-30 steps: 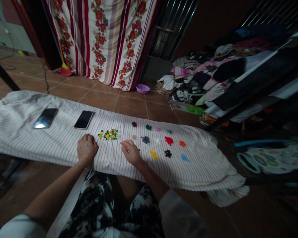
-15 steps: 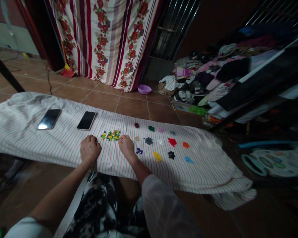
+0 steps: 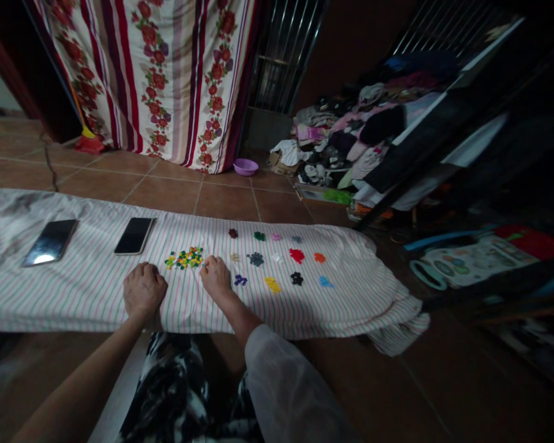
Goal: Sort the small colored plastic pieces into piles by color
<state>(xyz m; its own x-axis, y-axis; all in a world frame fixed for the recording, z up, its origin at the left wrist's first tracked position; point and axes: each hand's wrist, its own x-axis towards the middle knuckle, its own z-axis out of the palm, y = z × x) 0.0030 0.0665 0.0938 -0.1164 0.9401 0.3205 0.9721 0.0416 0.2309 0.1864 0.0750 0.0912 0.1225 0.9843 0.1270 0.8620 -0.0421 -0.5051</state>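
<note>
My left hand (image 3: 144,288) rests on the striped cloth, its fingers curled in a loose fist with nothing seen in them. My right hand (image 3: 216,275) touches the cloth at the right edge of a mixed heap of small yellow, green and orange pieces (image 3: 184,258). Its fingertips are pinched together; anything between them is too small to make out. Right of this hand lie separate little piles, among them dark grey pieces (image 3: 255,259), purple pieces (image 3: 240,280), yellow pieces (image 3: 272,284), black pieces (image 3: 297,279) and red pieces (image 3: 297,255).
Two phones, one dark and shiny (image 3: 50,242) and one light-edged (image 3: 135,235), lie on the striped cloth (image 3: 92,295) to the left. Beyond the table are a purple basin (image 3: 245,167), a floral curtain (image 3: 175,80) and a heap of clothes (image 3: 346,135).
The whole view has swung to the right, so everything sits further left in the picture. Both hands keep nearly the same places on the cloth, the right still pinched beside the mixed heap.
</note>
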